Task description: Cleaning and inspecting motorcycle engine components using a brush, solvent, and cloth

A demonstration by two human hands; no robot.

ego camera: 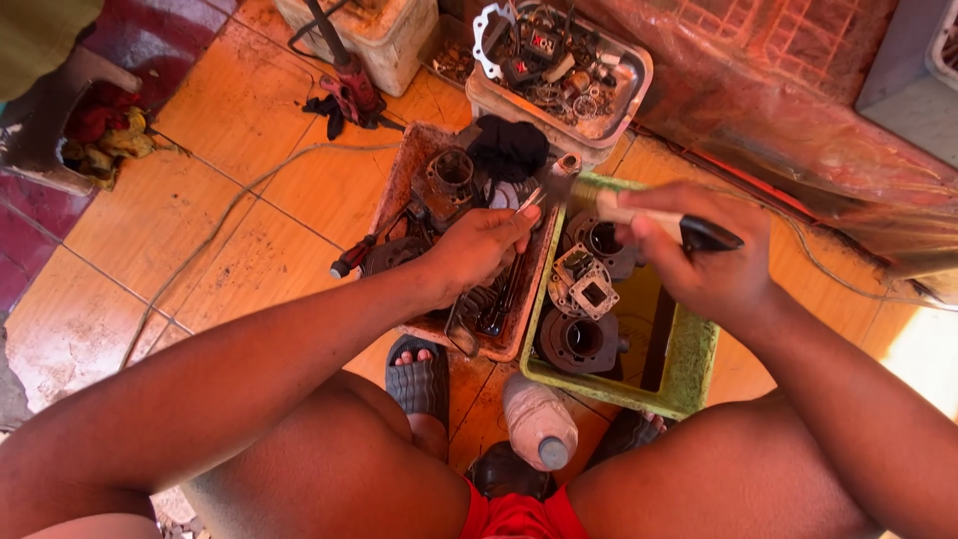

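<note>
Orange tiled floor [259,250], grimy, with dark red tiles at the left edge; crumpled plastic sheet [798,90] along the upper right. Reddish tray [419,150] on the floor ahead of the knees — holding a metal cylinder [451,172], a black cloth [507,148], loose wrenches and other dark engine parts. Green tray [689,369] touching its right side, holding a finned engine cylinder [579,339], a square-flanged metal part [584,284] and a round part [599,238] behind it. Clear tub [619,110] of small parts and gaskets beyond both trays; a whitish container [369,35] to its left with a red-bodied tool [349,85] leaning beside it. Thin cable [230,210] trailing across the floor at left. Plastic bottle [539,424], grey cap toward the camera, lying between the legs just before the green tray; sandalled foot [419,374] beside it. Left hand [479,250] over the reddish tray, fingers curled shut round a small metal piece [531,200] pinched at the tips. Right hand [714,265] over the green tray, fingers closed round the black handle of a brush [639,215] — pale neck and bristle end pointing left, meeting the metal piece between the two hands, above the seam of the two trays.
</note>
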